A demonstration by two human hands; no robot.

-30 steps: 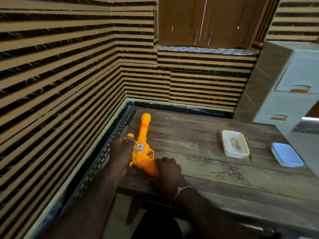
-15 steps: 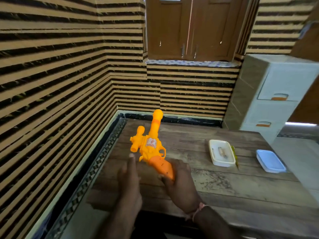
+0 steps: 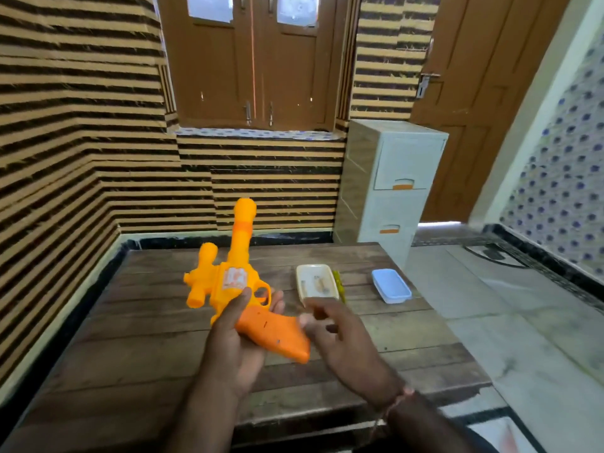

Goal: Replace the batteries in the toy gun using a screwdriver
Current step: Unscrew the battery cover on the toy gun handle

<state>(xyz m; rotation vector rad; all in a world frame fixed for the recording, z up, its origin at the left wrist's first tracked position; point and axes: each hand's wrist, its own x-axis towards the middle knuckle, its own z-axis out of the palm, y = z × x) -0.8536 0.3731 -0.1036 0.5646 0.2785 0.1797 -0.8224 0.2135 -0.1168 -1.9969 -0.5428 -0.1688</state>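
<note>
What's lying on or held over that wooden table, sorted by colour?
Orange: 1, the orange plastic toy gun held by the left hand
White: 1, a white rectangular tray
Blue: 1, a pale blue plastic lid
Yellow-green: 1, a thin tool
Total: 4

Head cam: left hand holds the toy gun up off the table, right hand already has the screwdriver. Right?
Not quite. The head view shows the left hand holding the toy gun up off the table, but the right hand holds nothing. A yellow-green tool, probably the screwdriver, lies on the table beside the white tray.
</note>
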